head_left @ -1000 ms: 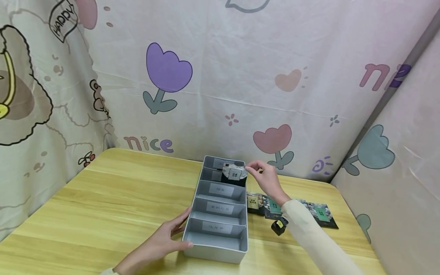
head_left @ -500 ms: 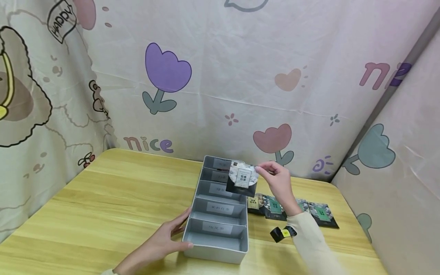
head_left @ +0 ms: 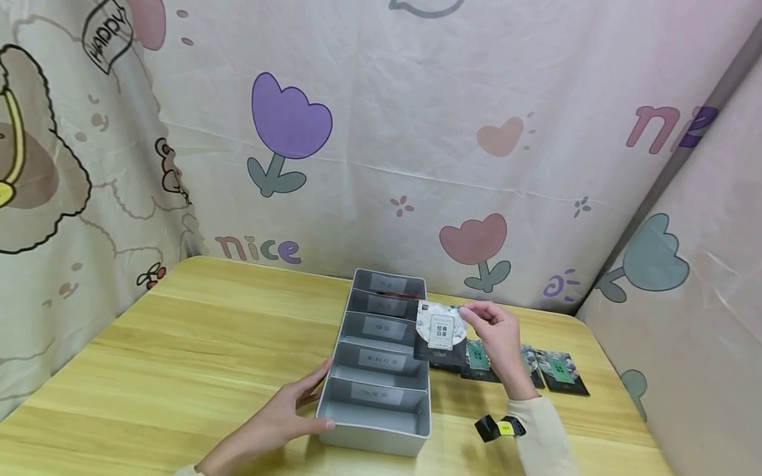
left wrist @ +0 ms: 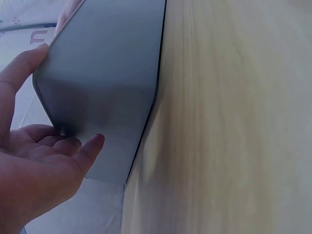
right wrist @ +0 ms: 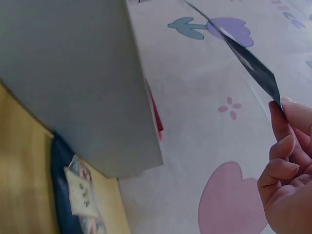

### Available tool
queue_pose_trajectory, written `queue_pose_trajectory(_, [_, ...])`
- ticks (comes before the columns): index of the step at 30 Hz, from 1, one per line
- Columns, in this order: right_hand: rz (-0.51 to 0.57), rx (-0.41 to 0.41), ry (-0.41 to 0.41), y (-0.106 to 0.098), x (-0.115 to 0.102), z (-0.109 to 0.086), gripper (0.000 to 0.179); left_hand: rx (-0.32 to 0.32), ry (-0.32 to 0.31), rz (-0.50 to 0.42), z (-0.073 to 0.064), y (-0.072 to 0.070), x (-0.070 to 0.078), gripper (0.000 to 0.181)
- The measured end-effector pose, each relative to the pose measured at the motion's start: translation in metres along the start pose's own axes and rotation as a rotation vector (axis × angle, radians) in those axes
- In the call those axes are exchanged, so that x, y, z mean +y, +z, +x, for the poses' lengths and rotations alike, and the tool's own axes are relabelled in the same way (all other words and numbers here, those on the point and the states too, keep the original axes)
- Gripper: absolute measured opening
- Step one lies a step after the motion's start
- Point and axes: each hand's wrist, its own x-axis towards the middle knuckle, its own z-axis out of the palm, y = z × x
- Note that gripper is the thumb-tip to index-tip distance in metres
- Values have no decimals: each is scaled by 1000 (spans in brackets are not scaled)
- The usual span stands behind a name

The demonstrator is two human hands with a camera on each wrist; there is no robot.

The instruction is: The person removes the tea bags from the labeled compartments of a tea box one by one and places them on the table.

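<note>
My right hand pinches a black-and-white tea sachet by its upper right corner, thumb against fingertips. The sachet hangs in front of the right rim of a grey divided box, printed side toward the head camera. In the right wrist view the sachet shows nearly edge-on, above the box's rim. My left hand holds the box's near left corner, thumb at the front and fingers along the left side. The left wrist view shows the thumb at the rim and the other fingers bent against the wall.
Several tea sachets with green labels lie on the wooden table right of the box. One with a pale label lies beside the box wall. Labels mark the box's compartments; a red edge shows in a rear one. Printed curtains stand behind.
The right hand has lifted the sachet out of a rear compartment and moved it right and nearer, past the box's right rim. The left hand stays at the corner.
</note>
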Motion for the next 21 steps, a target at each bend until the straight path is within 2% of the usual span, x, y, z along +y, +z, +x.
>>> queue_pose_trajectory(10, [-52, -11, 80, -16, 14, -2, 17, 0, -9, 4, 2, 3, 0, 87])
queue_pose_trajectory(21, [-138, -78, 166, -32, 30, -12, 18, 5, -13, 3, -1, 0, -1, 88])
